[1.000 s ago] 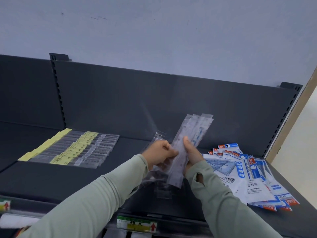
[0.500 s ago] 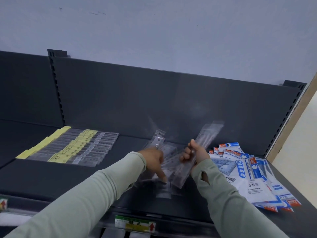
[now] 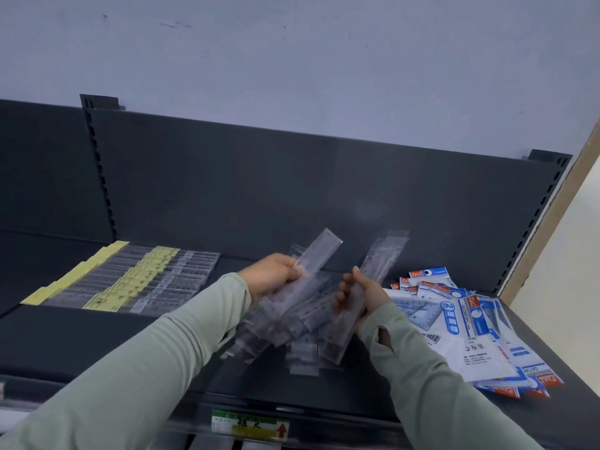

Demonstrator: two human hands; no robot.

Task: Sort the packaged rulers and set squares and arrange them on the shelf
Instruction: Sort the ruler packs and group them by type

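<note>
— What's on the dark shelf (image 3: 97, 336)?
— Blue-and-white set square packs (image 3: 470, 326) heaped right, yellow-tagged rulers (image 3: 130, 280) rowed left.
— The hands?
— The left hand (image 3: 272, 277) grips one clear ruler sleeve (image 3: 311, 264) and the right hand (image 3: 363, 297) pinches another sleeve (image 3: 380, 271), both above the shelf.
</note>
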